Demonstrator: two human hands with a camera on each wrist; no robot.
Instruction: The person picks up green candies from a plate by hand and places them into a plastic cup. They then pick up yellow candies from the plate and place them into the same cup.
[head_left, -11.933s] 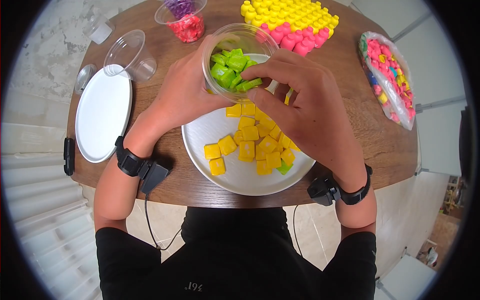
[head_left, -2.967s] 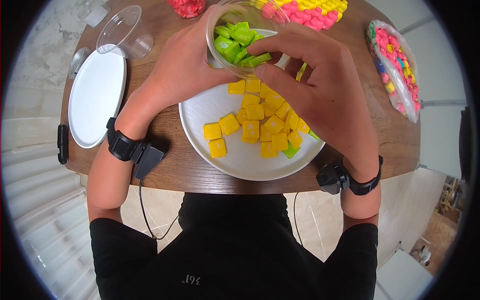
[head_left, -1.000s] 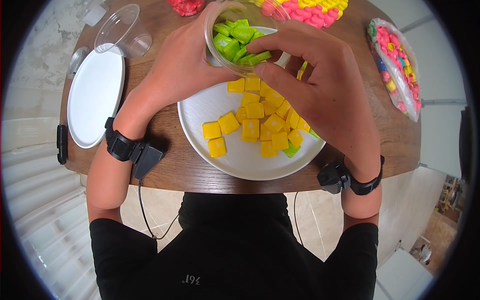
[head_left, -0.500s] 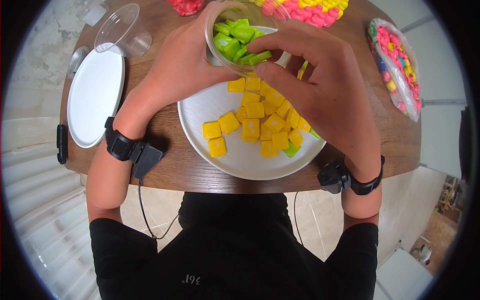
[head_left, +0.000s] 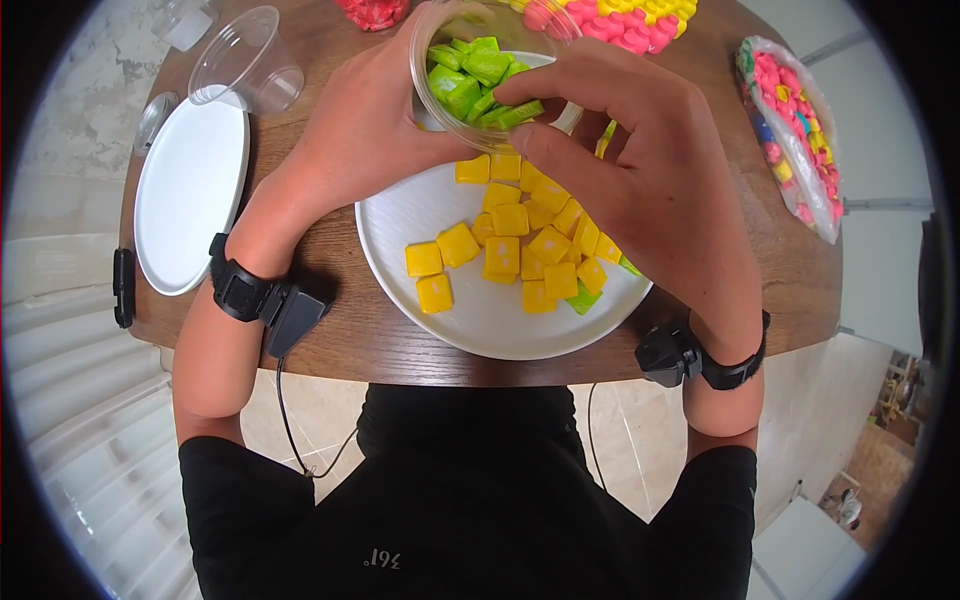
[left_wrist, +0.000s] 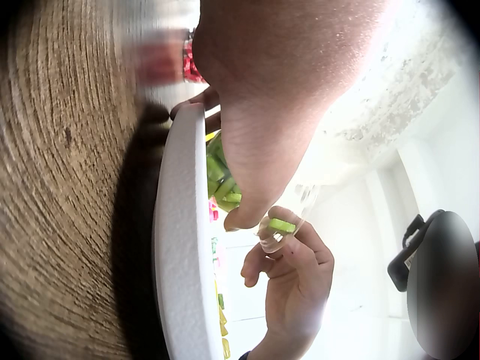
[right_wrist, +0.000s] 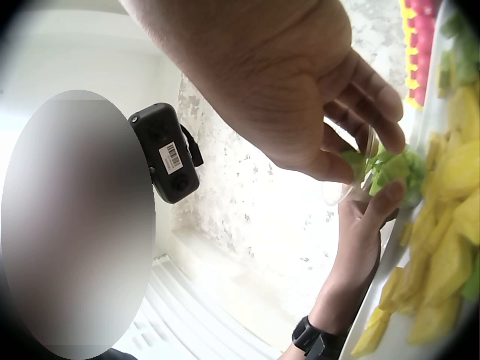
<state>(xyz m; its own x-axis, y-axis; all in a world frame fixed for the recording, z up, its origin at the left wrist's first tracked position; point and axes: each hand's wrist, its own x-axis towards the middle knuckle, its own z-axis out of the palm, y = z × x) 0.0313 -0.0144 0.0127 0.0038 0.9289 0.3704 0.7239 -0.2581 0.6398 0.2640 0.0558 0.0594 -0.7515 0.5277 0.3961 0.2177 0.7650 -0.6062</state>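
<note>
My left hand (head_left: 355, 130) grips a clear plastic cup (head_left: 418, 85), tilted so its mouth faces me. Small green wrapped squares (head_left: 485, 68), which look like candies, fill its lower part. At the cup's rim, thumb and forefinger of my right hand (head_left: 650, 160) pinch a green candy (head_left: 521, 114). Below both hands lies a round white plate (head_left: 410, 205) with many yellow square candies (head_left: 503, 258) and a green candy (head_left: 584, 298) near its right side. In the left wrist view, the plate's edge (left_wrist: 184, 240) stands close to my left hand.
An oval-looking white plate (head_left: 192, 200) lies at the left, beside a tipped clear cup (head_left: 265, 75). Red pieces (head_left: 372, 12) and yellow and pink bottle shapes (head_left: 620, 25) stand at the back. A plastic bag of colourful pieces (head_left: 795, 140) lies at the right edge.
Since the earliest frame, the whole scene has shifted upward in the head view, and another bit of green shows at the plate's right side. Over the last second both hands stay still.
</note>
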